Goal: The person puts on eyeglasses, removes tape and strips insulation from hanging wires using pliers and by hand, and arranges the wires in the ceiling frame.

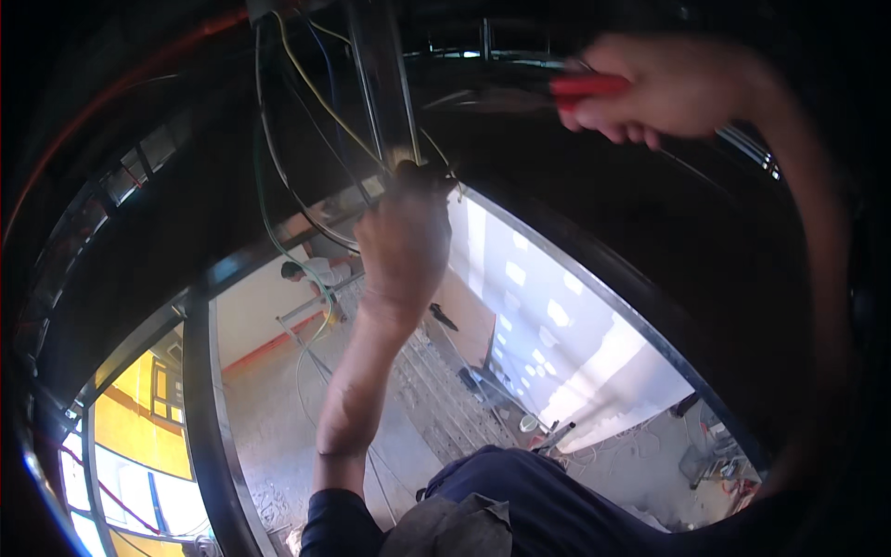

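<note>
My left hand (pixel 404 243) is raised in the middle of the view, slightly blurred, its fingers closed beside the lower end of a metal stud (pixel 380 79). A thin yellow wire (pixel 311 84) and darker wires run down to these fingers, and a short wire end sticks out on their right; the grip itself is partly hidden. Up at the right, my right hand (pixel 664 88) is wrapped round a red-handled tool (pixel 590 86). Motion smears the tool's grey front part, which points left toward the wires, so its exact kind does not show.
A dark metal frame (pixel 200 399) surrounds an opening onto the room far below. Down there, a person (pixel 320 271) bends near a stand by the wall. A white patched panel (pixel 566 325) stands at right; tools and cables litter the floor at lower right.
</note>
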A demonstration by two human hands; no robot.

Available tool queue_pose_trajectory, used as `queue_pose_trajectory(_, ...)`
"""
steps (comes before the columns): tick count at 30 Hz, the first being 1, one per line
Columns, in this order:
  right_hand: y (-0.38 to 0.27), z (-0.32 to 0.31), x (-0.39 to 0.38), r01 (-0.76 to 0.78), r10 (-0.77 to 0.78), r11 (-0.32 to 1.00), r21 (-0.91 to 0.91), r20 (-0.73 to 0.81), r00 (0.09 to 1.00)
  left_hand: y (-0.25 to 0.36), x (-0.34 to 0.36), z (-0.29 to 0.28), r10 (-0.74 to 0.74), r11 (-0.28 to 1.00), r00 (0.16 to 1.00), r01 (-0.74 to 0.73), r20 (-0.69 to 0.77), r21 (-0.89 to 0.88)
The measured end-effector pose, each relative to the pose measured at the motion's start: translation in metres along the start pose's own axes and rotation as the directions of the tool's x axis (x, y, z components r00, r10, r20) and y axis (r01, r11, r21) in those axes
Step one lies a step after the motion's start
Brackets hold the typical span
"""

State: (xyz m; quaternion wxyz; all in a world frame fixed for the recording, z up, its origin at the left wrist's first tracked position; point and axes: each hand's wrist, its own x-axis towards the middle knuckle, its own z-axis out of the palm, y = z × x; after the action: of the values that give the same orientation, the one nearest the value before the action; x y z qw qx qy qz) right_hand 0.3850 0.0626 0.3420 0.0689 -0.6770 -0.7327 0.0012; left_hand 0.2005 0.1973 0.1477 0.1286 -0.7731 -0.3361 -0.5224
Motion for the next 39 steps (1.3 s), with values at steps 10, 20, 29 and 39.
queue_pose_trajectory(10, -0.086, -0.009, 0.014, 0.117, -0.074, 0.982, -0.146, 0.267, 0.961, -0.036, -0.027, -0.037, 0.162, 0.987, 0.985, -0.162, 0.055, 0.006)
queue_pose_trajectory(20, -0.073, 0.033, -0.034, 0.09, -0.07, 0.952, 0.291, -0.075, 0.995, -0.039, -0.027, -0.043, 0.374, 0.927, 0.922, -0.371, 0.103, -0.043)
queue_pose_trajectory(29, -0.037, 0.205, -0.027, 0.246, -0.243, 0.32, 0.915, -0.172, 0.955, -0.053, -0.045, -0.073, 0.132, 0.982, 0.965, -0.096, 0.226, -0.16)
queue_pose_trajectory(39, 0.044, 0.27, -0.004, -0.1, -0.493, 0.174, 0.98, 0.175, 0.852, -0.056, -0.047, -0.081, 0.167, 0.984, 0.93, -0.137, 0.329, -0.113)
